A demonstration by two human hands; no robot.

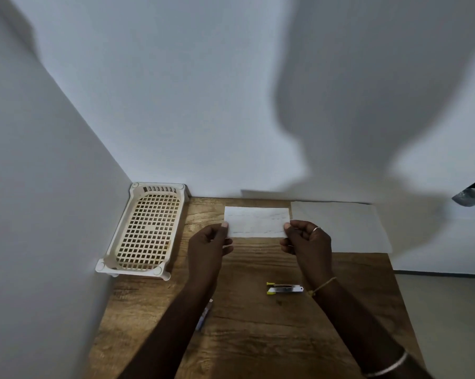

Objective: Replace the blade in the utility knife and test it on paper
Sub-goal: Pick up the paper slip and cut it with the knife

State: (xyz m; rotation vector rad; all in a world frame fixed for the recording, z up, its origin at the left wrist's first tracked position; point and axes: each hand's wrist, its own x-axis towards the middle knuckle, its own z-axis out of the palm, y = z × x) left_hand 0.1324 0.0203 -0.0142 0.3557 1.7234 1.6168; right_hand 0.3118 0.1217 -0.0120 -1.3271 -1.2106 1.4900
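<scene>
A small white paper slip [256, 222] with faint markings is held up above the wooden table [258, 337]. My left hand [209, 244] pinches its left edge and my right hand [307, 242] pinches its right edge. A utility knife [284, 289] with a metal body and yellow end pieces lies flat on the table near my right wrist. Under my left forearm a whitish-blue object [204, 314] lies mostly hidden; what it is cannot be told.
A cream perforated plastic tray [146, 231] stands against the left wall at the table's back left corner. A larger white sheet [340, 228] lies at the back right. Walls close the back and left sides. A dark object [474, 196] juts in at the right.
</scene>
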